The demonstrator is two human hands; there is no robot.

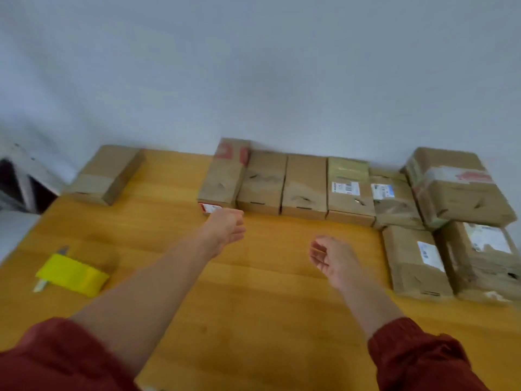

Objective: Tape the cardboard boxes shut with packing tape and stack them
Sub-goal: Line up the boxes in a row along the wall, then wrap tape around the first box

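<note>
Several brown cardboard boxes stand in a row along the far edge of the wooden table (253, 292). The leftmost of the row (222, 176) bears red print. A lone box (105, 174) lies at the far left, and two more boxes (414, 261) sit at the right, with a bigger box (456, 184) stacked behind them. My left hand (227, 227) reaches out just short of the red-printed box, fingers loosely curled, holding nothing. My right hand (329, 258) hovers over the table's middle, fingers relaxed and empty.
A yellow roll of tape (72, 275) lies at the left of the table, with a small cutter (42, 283) beside it. A dark object (17, 187) stands off the table's far left corner. A pale wall rises behind the boxes.
</note>
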